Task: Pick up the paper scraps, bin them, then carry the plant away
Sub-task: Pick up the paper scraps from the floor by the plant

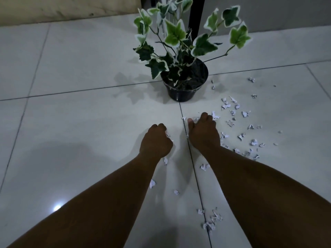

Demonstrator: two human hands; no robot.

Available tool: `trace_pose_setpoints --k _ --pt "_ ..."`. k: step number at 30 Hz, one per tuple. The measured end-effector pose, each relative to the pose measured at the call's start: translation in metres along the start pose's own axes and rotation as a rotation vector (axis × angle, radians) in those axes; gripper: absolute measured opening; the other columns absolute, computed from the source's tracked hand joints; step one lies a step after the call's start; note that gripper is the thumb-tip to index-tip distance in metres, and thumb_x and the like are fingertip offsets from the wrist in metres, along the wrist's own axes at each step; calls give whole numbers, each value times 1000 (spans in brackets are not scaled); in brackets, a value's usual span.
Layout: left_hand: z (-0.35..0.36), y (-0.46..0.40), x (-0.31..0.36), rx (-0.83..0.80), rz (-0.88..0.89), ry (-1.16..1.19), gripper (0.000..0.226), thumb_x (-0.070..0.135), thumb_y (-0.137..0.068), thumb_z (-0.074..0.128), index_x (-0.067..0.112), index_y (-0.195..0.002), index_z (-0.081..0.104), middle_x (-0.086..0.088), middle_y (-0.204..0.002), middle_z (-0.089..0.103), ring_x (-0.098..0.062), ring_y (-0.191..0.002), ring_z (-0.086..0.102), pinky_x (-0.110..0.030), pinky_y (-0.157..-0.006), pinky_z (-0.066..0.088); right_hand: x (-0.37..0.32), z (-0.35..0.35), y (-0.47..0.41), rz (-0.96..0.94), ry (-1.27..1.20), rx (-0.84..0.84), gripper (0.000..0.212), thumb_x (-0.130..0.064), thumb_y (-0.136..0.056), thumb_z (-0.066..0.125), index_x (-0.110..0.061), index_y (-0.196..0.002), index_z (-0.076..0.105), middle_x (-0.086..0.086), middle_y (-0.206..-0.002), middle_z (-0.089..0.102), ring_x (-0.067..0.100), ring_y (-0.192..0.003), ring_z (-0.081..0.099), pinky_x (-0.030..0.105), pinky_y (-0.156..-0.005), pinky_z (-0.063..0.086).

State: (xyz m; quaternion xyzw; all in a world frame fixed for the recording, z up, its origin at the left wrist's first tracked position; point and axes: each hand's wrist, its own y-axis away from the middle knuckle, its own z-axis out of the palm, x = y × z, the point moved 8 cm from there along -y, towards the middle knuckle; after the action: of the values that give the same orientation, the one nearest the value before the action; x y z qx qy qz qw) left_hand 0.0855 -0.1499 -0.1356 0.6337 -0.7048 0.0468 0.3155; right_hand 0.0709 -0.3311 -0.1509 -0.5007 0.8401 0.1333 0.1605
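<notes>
The left hand (155, 140) is curling over gathered paper scraps (232, 122) on the floor (71, 122); the right hand (203, 130) is pinching more beside the tile seam. These will likely handle as light, flimsy bits, best pinched or swept together. The plant (184, 81) is standing beyond; grip its stiff pot. No writing is showing.

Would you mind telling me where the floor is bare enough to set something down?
Bare tiles lie left of the plant pot and the left hand. It is crowded right of the right hand, where paper scraps scatter.
</notes>
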Motion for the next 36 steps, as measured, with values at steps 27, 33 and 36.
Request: trace_pose_setpoints --k 27,33,36 --pt "10 37 31 -210 203 195 22 22 -81 73 18 -103 74 6 -85 73 -5 -74 65 -15 -67 46 36 23 69 731 -1144 -170 36 -25 -98 50 -9 -69 66 4 -54 57 17 -46 56 27 -53 47" --pt "12 50 44 -217 206 316 12 17 -78 77 21 -88 81 6 -87 77 -1 -79 68 -8 -74 49 28 26 93 782 -1234 -252 23 -15 -99 45 -6 -82 58 9 -69 57 17 -54 53 23 -47 41" --pt "13 55 45 -242 216 339 13 23 -78 78 24 -91 81 10 -89 77 6 -77 65 1 -65 41 27 24 98 860 -1334 -211 10 -11 -91 49 -7 -84 56 10 -66 53 18 -50 48 22 -47 38"
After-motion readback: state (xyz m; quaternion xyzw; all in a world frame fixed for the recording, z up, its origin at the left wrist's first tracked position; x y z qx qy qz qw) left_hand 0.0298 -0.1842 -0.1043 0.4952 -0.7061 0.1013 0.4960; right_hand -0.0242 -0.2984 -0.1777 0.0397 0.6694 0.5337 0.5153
